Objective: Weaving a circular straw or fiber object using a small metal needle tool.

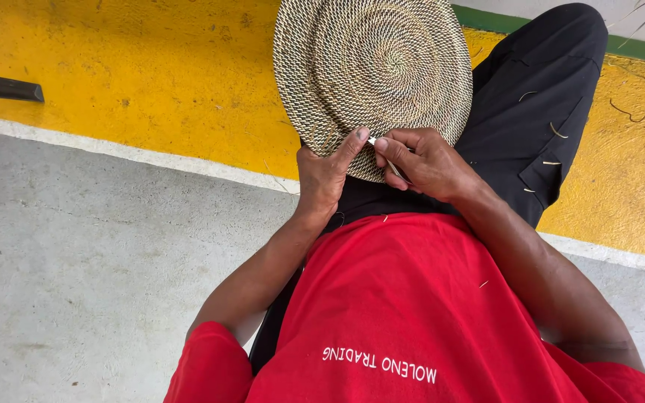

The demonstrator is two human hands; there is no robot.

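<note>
Working the Rim of a Woven Disc

Looking down, we are seeing our red shirt (412,313) nearest the camera, with both bare forearms reaching forward from it. Just past the shirt, our left hand (326,175) is gripping the near edge of a round woven mat (373,63), its thumb pressing flat against the coiled surface. Right beside it, our right hand (423,160) is pinching a thin pale metal tool (391,166) between thumb and forefinger, the fingers curled closed around it; the tool's tip is sitting at the mat's rim, close to the left thumb. The mat is standing tilted on our lap, leaning away from us, its coils of tan and dark fibre spiralling out from a centre near the top. To the right, our leg in black trousers (539,97) is stretching forward, with a few short straw bits clinging to the cloth. Beneath us the grey concrete floor (76,261) is giving way farther out to a white line and then a yellow painted band (151,67). At the far left edge a dark bar (1,87) is lying across the yellow.
</note>
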